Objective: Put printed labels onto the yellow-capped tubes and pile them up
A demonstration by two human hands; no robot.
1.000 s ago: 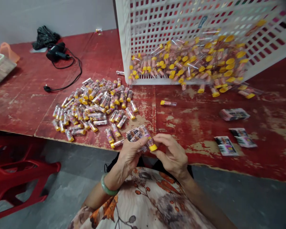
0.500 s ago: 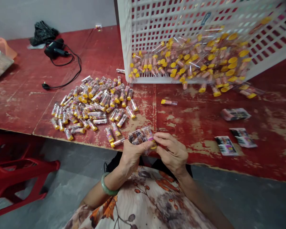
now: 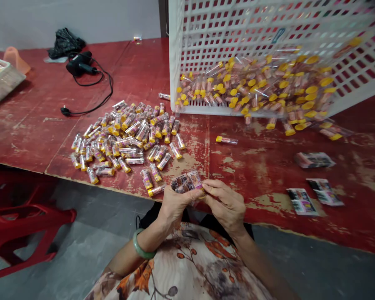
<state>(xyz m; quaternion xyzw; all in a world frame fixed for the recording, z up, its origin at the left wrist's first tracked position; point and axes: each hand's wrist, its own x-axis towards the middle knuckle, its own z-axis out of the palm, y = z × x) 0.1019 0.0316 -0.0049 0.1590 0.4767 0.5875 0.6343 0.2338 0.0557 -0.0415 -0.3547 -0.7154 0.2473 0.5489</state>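
At the table's front edge, my left hand [image 3: 175, 204] is closed round a small stack of printed plastic sleeves [image 3: 180, 183], its thumb pressing on top. Against the stack lies a yellow-capped tube [image 3: 196, 180] with a printed sleeve around it. My right hand [image 3: 225, 204] pinches this tube near its yellow end, and the fingers hide part of it. Just beyond my left hand spreads a pile of small clear tubes [image 3: 128, 133] with yellow caps and printed wraps. One unwrapped tube [image 3: 227, 140] lies alone on the red table [image 3: 253, 166].
A white plastic basket [image 3: 176, 62] lies on its side, with yellow-capped tubes [image 3: 246, 91] spilling out. Flat sleeves [image 3: 301, 202] and a sleeve bundle [image 3: 314, 160] lie at right. A corded black device [image 3: 79, 64], black bag [image 3: 65, 43], white tray [image 3: 11, 85] and red stool [image 3: 34, 225] are leftward.
The whole view has shifted, so the table items appear slightly further right and lower. Both hands keep nearly the same hold on the sleeves and tube.
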